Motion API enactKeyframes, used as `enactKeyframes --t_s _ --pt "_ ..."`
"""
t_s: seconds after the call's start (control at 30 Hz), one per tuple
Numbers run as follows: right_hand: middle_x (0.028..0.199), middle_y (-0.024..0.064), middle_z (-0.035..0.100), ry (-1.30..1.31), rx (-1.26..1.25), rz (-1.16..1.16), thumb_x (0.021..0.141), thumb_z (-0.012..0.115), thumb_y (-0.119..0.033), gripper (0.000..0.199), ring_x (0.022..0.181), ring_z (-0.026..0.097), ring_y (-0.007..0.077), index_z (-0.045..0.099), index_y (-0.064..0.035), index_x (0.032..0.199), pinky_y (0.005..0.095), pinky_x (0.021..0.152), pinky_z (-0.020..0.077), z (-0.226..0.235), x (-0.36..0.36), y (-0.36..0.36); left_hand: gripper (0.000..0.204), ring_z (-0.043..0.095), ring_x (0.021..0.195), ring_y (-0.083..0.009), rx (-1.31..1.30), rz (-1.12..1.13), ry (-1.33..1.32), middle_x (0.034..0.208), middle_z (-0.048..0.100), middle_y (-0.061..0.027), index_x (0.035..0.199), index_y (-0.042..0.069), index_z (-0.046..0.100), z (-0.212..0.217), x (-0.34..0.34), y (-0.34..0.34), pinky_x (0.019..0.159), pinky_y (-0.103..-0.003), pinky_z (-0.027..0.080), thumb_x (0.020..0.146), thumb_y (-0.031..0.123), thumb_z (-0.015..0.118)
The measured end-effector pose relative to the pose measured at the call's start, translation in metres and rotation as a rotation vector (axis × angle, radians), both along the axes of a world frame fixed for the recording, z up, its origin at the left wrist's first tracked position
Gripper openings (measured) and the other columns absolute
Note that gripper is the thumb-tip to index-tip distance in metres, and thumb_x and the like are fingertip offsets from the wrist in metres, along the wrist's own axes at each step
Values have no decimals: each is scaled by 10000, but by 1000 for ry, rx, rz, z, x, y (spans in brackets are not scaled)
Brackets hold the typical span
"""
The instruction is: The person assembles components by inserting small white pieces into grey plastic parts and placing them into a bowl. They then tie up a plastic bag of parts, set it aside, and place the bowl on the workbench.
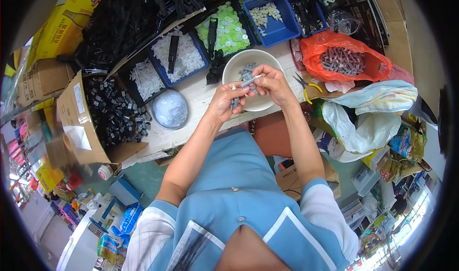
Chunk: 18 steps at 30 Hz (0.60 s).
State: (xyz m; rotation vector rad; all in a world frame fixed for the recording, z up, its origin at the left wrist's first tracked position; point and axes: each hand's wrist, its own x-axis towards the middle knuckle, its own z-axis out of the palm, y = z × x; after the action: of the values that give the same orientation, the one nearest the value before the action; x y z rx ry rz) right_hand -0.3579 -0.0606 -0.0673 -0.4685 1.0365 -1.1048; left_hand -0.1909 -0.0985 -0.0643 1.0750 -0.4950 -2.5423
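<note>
Blue shirt is seen nearest; over the pale bowl, a grey tube is gripped between left hand and right hand. Light, stiff handling is expected — its sides are best pinched.

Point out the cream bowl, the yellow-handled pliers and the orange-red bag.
Cream bowl [249,56], head view: upper inner wall.
Yellow-handled pliers [304,84], head view: around the pivot.
Orange-red bag [311,57], head view: left side.

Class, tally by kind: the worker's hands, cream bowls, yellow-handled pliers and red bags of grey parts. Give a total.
Hands (left hand, right hand): 2
Cream bowl: 1
Pliers: 1
Red bag: 1
Total: 5
</note>
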Motion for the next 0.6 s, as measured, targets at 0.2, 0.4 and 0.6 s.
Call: enactKeyframes --t_s 0.2,0.4,0.6 --pt "679 -16 536 116 -39 35 713 610 -84 147 517 440 33 575 -46 851 160 456 316 9 -9 3 200 470 510 -95 129 84 172 735 568 -107 957 -29 539 -3 6 -4 336 -194 344 787 76 532" --pt "687 -30 533 176 -70 134 726 612 -84 162 548 446 30 597 -47 883 162 476 328 16 -7 1 192 467 495 -100 273 43 281 732 572 -125 945 -29 538 -4 6 -4 322 -192 328 792 85 548" --pt "695 -30 542 213 14 42 773 590 -142 149 543 450 27 596 -47 888 160 459 348 22 2 6 249 458 491 -65 -123 219 -103 730 575 -95 971 -18 537 12 4 -4 336 -168 326 737 29 607"
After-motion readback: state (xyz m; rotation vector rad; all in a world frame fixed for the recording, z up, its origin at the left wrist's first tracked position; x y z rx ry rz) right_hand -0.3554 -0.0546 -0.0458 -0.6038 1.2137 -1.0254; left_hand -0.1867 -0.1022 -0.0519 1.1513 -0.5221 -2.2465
